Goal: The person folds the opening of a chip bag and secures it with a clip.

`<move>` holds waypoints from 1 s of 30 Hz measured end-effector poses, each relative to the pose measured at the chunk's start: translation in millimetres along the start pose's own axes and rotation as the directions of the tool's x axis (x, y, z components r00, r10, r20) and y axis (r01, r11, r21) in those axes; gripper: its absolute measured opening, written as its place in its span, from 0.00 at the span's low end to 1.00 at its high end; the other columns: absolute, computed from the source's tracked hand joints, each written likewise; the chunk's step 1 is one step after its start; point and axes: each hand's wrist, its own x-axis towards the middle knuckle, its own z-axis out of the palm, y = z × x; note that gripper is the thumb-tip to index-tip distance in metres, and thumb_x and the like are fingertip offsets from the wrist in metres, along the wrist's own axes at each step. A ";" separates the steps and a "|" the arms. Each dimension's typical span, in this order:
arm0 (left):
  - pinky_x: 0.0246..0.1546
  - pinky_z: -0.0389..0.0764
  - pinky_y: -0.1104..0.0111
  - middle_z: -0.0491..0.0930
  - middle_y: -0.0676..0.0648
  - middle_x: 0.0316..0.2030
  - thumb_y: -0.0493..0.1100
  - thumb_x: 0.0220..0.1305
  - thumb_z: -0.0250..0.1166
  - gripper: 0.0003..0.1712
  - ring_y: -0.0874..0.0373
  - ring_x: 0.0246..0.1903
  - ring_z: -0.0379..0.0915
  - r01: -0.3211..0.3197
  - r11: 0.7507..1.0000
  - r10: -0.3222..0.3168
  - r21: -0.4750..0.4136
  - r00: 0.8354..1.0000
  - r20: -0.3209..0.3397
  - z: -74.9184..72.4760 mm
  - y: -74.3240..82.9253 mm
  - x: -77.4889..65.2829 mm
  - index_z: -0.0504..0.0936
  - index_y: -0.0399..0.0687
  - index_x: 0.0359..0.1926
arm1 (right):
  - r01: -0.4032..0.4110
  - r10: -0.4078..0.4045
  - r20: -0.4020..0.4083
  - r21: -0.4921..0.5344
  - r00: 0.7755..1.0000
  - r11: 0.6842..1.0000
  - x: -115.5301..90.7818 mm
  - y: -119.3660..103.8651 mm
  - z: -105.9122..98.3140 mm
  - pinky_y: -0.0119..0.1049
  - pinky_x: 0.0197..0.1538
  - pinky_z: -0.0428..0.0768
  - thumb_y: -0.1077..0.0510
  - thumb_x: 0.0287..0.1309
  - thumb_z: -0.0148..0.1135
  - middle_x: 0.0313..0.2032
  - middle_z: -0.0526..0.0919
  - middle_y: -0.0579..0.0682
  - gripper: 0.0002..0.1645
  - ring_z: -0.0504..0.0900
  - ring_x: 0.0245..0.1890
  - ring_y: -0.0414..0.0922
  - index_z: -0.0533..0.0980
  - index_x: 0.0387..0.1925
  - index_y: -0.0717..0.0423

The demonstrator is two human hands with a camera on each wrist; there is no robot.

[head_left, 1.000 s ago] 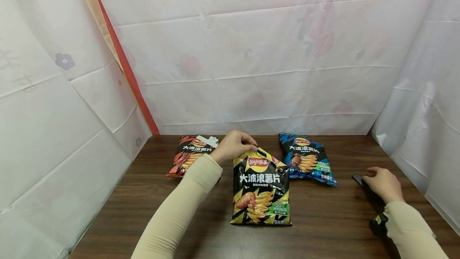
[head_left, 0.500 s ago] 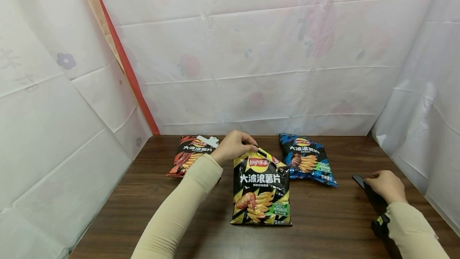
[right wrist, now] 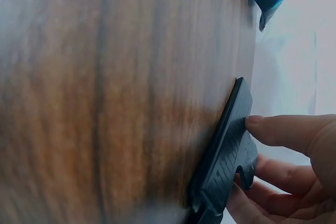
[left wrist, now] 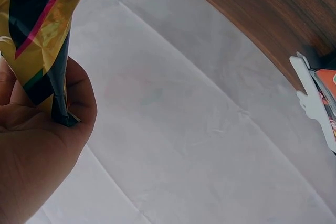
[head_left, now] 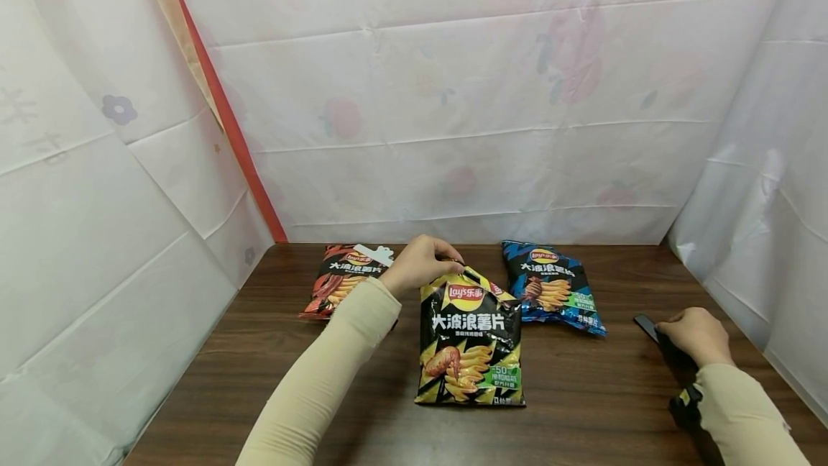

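Two things I'm pinching: my left fingers [head_left: 446, 247] grip the top of a black-and-yellow bag [head_left: 468, 351], "Lay's 大波浪薯片", mid-way across the surface [head_left: 259, 394]; my right fingers [right wrist: 283, 174] a black clip [right wrist: 223, 148] near its right edge, the ridges clear only from the right wrist. Red bag [head_left: 336, 293] and blue bag [head_left: 553, 282], also Lay's, lie toward the back edge

A brown wood-grained table [head_left: 582, 380] stands before me, creased white sheets [head_left: 414, 185] behind it and on both sides. Faded pink fruit prints [head_left: 341, 118] dot the back one; a purple flower [head_left: 119, 110] marks the left. A red strip [head_left: 238, 146] slants down their corner, and pale light gleams on the table.
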 end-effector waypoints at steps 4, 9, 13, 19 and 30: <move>0.27 0.72 0.68 0.86 0.49 0.39 0.45 0.64 0.68 0.05 0.60 0.26 0.73 -0.005 1.000 0.005 0.003 1.000 -0.003 0.6 -1.3 0.1 0.89 0.52 0.37 | 0.007 -0.007 -0.006 0.011 1.000 1.000 -0.4 -0.9 0.7 0.55 0.40 0.75 0.51 0.58 0.62 0.45 0.80 0.75 0.24 0.78 0.40 0.70 0.82 0.42 0.71; 0.26 0.71 0.68 0.86 0.50 0.38 0.46 0.64 0.68 0.05 0.61 0.25 0.71 0.000 1.000 0.000 -0.002 1.000 0.000 0.3 -1.7 -0.3 0.89 0.54 0.37 | 0.017 -0.016 -0.012 0.037 1.000 0.999 -1.1 -1.8 0.4 0.50 0.37 0.74 0.52 0.60 0.62 0.44 0.80 0.74 0.25 0.79 0.38 0.65 0.79 0.44 0.74; 0.24 0.69 0.68 0.86 0.50 0.38 0.47 0.64 0.68 0.05 0.60 0.22 0.67 0.003 1.000 -0.003 -0.008 1.000 0.002 -0.4 -0.7 -1.2 0.89 0.55 0.37 | 0.035 -0.034 -0.014 0.045 0.999 0.998 -2.0 -3.1 -1.4 0.53 0.38 0.74 0.53 0.61 0.61 0.45 0.80 0.73 0.23 0.79 0.40 0.66 0.79 0.45 0.73; 0.23 0.69 0.68 0.86 0.50 0.38 0.46 0.64 0.68 0.05 0.60 0.21 0.66 0.004 1.000 -0.004 -0.014 1.000 0.003 -0.2 -0.7 -1.1 0.89 0.54 0.37 | 0.089 -0.088 -0.027 0.053 0.996 0.995 -1.5 -4.1 -6.1 0.55 0.39 0.74 0.54 0.64 0.58 0.46 0.80 0.73 0.20 0.79 0.41 0.68 0.81 0.44 0.70; 0.24 0.70 0.69 0.86 0.52 0.37 0.46 0.64 0.68 0.05 0.61 0.21 0.67 -0.009 1.000 0.009 -0.004 1.000 0.003 -0.6 -1.0 -0.8 0.89 0.53 0.37 | 0.107 -0.103 -0.040 0.117 0.994 0.987 -0.8 -9.5 -9.1 0.50 0.35 0.76 0.48 0.68 0.56 0.46 0.82 0.71 0.26 0.84 0.29 0.48 0.80 0.49 0.69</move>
